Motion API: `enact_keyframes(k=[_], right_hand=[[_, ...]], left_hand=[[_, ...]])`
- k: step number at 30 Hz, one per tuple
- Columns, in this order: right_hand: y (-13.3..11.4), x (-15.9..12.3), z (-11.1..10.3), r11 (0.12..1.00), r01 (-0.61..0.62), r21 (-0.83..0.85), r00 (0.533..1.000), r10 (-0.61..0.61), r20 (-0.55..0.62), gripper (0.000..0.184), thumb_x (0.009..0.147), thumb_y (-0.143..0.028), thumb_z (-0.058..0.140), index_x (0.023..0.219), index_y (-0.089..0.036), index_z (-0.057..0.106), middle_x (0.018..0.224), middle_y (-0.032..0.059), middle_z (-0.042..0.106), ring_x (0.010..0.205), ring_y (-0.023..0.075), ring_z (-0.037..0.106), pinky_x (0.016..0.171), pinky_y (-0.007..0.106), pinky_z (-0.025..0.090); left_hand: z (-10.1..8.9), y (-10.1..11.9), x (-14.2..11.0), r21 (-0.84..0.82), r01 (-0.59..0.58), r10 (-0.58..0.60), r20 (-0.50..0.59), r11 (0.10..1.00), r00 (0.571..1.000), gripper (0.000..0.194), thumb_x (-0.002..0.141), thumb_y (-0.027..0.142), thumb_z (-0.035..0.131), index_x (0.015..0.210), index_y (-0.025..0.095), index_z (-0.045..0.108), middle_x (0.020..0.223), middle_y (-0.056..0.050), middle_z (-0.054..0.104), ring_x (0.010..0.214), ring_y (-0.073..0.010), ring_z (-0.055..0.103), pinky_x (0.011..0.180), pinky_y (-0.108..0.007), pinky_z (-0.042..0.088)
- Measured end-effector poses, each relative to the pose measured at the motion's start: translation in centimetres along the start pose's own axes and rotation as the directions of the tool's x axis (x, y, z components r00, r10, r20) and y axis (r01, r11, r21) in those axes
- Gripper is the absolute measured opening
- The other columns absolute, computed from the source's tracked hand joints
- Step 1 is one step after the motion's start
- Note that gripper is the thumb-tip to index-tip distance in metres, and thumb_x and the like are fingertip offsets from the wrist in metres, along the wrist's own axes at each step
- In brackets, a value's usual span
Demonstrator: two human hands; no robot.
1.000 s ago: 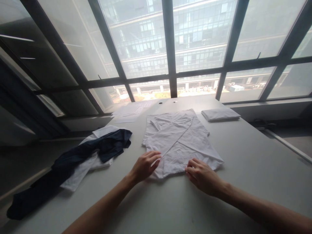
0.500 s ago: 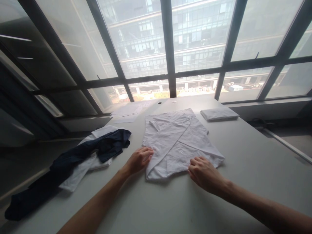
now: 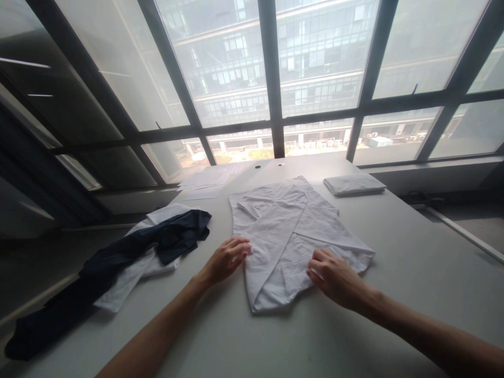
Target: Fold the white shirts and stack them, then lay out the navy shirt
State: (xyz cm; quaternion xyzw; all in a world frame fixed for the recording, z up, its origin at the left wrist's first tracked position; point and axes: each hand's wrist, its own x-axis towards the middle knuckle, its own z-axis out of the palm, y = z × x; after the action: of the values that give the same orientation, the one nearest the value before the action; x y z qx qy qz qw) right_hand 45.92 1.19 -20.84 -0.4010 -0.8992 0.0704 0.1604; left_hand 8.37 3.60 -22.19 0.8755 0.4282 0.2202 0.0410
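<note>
A white shirt (image 3: pixel 287 231) lies half folded on the grey table (image 3: pixel 394 273), its near end turned toward me. My left hand (image 3: pixel 226 258) rests on the shirt's left edge with fingers curled, pinching the cloth. On the near right part of the shirt lies my right hand (image 3: pixel 334 275), its fingers bent and pressing the fabric.
A dark blue garment (image 3: pixel 118 257) lies over white cloth (image 3: pixel 157 262) at the left of the table. A folded white garment (image 3: pixel 354 184) sits at the far right. Sheets of paper (image 3: pixel 205 181) lie at the far edge below the large windows.
The shirt has turned clockwise on the table, its near end swinging right. My left hand shifted slightly right along the edge; my right hand stayed on the cloth.
</note>
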Motion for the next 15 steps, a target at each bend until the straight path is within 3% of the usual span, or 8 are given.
enact_keyframes(k=[3, 7, 11, 15], right_hand=[[-0.2, 0.0, 0.5, 0.998, 0.059, 0.012, 0.998, -0.059, 0.023, 0.028, 0.102, -0.028, 0.052, 0.080, -0.018, 0.067, 0.095, 0.0085, 0.065, 0.088, 0.0216, 0.059, 0.078, 0.033, 0.044], [0.0, 0.0, 0.1, 0.999, 0.044, 0.013, 0.997, -0.045, 0.062, 0.033, 0.103, -0.033, 0.050, 0.081, -0.018, 0.069, 0.093, 0.0087, 0.067, 0.088, 0.0227, 0.059, 0.081, 0.035, 0.044], [1.4, -0.5, -1.1, 0.996, 0.017, 0.087, 0.990, -0.029, 0.137, 0.042, 0.104, -0.046, 0.048, 0.081, -0.020, 0.071, 0.091, 0.0071, 0.068, 0.088, 0.0232, 0.060, 0.084, 0.038, 0.045], [5.0, -2.5, -2.3, 0.994, -0.004, 0.105, 0.990, -0.011, 0.142, 0.046, 0.103, -0.054, 0.044, 0.087, -0.024, 0.074, 0.093, 0.0067, 0.070, 0.091, 0.0240, 0.062, 0.090, 0.040, 0.046]], left_hand=[[0.5, -0.8, -0.3, -0.022, 0.023, -0.022, 0.046, 0.999, 0.999, 0.025, 0.104, 0.029, 0.050, 0.116, 0.024, 0.071, 0.126, -0.009, 0.067, 0.117, -0.0235, 0.063, 0.103, -0.038, 0.050], [0.2, -0.2, -0.2, -0.021, 0.052, -0.050, 0.084, 0.998, 0.995, 0.025, 0.104, 0.032, 0.052, 0.118, 0.026, 0.072, 0.129, -0.008, 0.067, 0.119, -0.0242, 0.063, 0.105, -0.039, 0.049], [-0.6, 1.7, 0.0, -0.026, 0.066, -0.062, 0.134, 0.998, 0.989, 0.025, 0.102, 0.033, 0.056, 0.119, 0.026, 0.072, 0.129, -0.008, 0.069, 0.119, -0.0253, 0.063, 0.105, -0.041, 0.048], [-0.9, 4.6, 0.3, -0.123, 0.023, 0.004, 0.215, 0.992, 0.977, 0.026, 0.102, 0.036, 0.056, 0.121, 0.027, 0.070, 0.130, -0.007, 0.069, 0.120, -0.0253, 0.063, 0.108, -0.043, 0.045]])
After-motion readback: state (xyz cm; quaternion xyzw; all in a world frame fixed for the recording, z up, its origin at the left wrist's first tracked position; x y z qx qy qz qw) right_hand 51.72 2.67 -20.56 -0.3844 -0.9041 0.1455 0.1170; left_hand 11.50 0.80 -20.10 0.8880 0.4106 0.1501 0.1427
